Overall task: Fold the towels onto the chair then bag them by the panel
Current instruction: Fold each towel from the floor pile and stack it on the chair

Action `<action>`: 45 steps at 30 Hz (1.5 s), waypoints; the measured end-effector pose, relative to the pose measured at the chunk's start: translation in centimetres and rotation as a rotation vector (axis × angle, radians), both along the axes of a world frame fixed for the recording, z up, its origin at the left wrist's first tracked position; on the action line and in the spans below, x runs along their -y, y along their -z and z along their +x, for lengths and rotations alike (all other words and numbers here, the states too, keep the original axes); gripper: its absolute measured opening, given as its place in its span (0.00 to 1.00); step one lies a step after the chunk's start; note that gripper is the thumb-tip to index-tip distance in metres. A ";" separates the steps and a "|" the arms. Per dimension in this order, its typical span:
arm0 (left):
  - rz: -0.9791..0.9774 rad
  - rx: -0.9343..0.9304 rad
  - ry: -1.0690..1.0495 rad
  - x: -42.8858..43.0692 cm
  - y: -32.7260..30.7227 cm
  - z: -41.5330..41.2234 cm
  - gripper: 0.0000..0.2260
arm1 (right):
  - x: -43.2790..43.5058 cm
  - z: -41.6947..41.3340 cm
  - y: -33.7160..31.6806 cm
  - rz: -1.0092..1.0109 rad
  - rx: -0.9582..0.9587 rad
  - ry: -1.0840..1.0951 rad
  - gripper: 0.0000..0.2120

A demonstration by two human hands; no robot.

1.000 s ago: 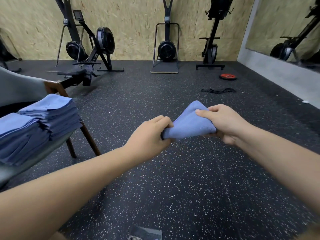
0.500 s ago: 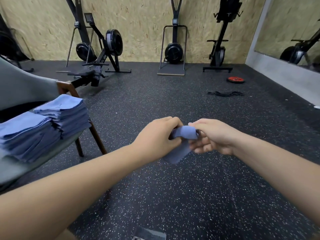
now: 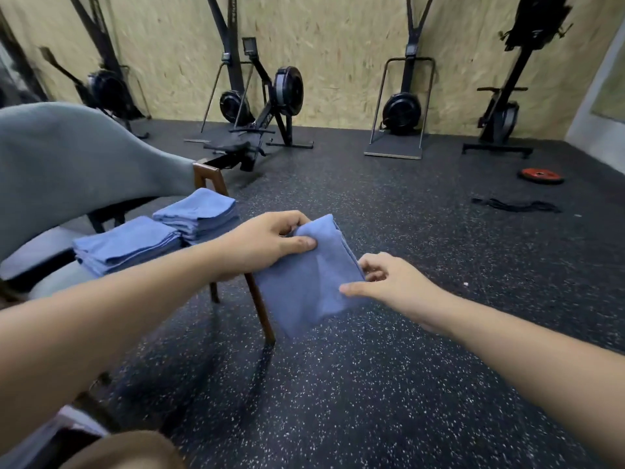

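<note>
A folded blue towel (image 3: 304, 286) hangs in the air in front of me, just right of the chair. My left hand (image 3: 267, 243) pinches its upper left corner between thumb and fingers. My right hand (image 3: 382, 282) pinches its right edge lower down. Two stacks of folded blue towels lie on the grey chair (image 3: 67, 157) at the left: a nearer stack (image 3: 125, 245) and a farther stack (image 3: 198, 214).
Rowing and ski machines (image 3: 267, 106) line the chipboard wall at the back. A red weight plate (image 3: 541, 175) and a black strap (image 3: 514, 205) lie on the speckled rubber floor at right. The chair's wooden front leg (image 3: 262, 309) stands just left of the hanging towel.
The bunched towel has been opened out into a flat folded rectangle. Both hands have moved left toward the chair, and my view has turned left with them.
</note>
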State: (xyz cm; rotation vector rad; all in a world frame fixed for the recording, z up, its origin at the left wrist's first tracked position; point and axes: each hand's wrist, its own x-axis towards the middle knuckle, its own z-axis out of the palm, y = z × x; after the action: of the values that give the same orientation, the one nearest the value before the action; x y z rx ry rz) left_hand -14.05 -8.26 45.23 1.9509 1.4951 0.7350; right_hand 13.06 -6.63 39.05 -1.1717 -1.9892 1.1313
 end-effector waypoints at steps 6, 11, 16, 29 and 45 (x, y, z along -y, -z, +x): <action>0.041 -0.153 -0.166 -1.7 -1.7 -9.1 0.09 | -4.4 -9.7 1.3 -0.198 -0.220 -0.085 0.10; -0.003 -0.116 -0.371 -5.4 -2.5 -16.5 0.16 | -8.9 -18.4 0.8 -0.330 -0.402 -0.046 0.07; -0.077 -0.174 -0.514 -10.7 -3.7 -22.2 0.19 | -14.4 -25.6 -0.8 -0.399 -0.503 0.046 0.07; -0.151 -0.373 -0.621 -17.6 0.2 -30.9 0.22 | -22.7 -35.2 -1.4 -0.348 -0.265 0.187 0.10; 0.354 -0.584 -0.534 -14.5 1.3 -23.8 0.07 | -18.0 -26.2 -0.6 -0.047 -0.052 0.170 0.13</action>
State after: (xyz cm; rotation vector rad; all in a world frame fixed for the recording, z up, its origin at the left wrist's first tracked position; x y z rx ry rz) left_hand -37.87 6.26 43.89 2.1561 2.4426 0.7106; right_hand -13.17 11.36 39.64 -1.2958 -1.7959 1.1155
